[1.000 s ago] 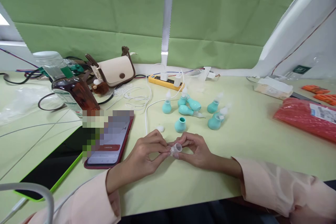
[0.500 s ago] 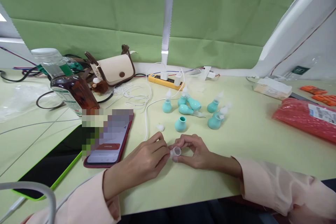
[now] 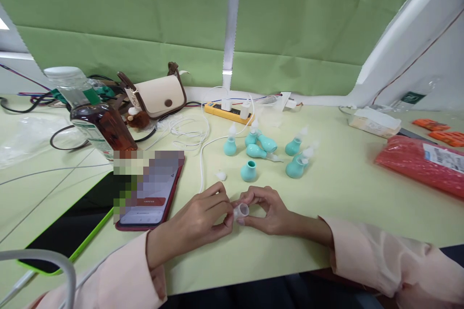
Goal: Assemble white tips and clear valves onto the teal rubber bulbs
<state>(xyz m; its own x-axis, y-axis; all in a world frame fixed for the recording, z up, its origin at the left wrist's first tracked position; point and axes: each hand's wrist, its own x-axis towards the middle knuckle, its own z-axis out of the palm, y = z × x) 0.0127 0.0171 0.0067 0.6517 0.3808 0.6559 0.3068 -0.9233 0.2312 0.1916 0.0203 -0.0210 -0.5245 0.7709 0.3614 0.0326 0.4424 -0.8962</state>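
Observation:
Between my hands is a small translucent nozzle tip (image 3: pixel 242 210), its round open end tilted up toward me. My right hand (image 3: pixel 270 213) has thumb and fingers closed around the wide end. My left hand (image 3: pixel 206 215) pinches at the narrow end, which its fingers partly hide. Just beyond stands an open teal squeeze bulb (image 3: pixel 248 172) with no tip in its neck. Left of it lies a small clear plastic piece (image 3: pixel 221 175). Farther back are several teal bulbs with clear tips, among them an upright bulb (image 3: pixel 229 146) and a bulb lying down (image 3: pixel 255 150).
To the left lie a phone in a red case (image 3: pixel 150 210) and a green-edged phone (image 3: pixel 78 219), with a brown bottle (image 3: pixel 105 128) behind. A cream bag (image 3: pixel 157 96), a yellow power strip (image 3: pixel 228 112) and white cables (image 3: pixel 201 166) are farther back. A red package (image 3: pixel 416 161) lies right.
The left fingers have shifted slightly at the nozzle tip's narrow end, and the tip has moved a touch left. The bulbs stay where they were.

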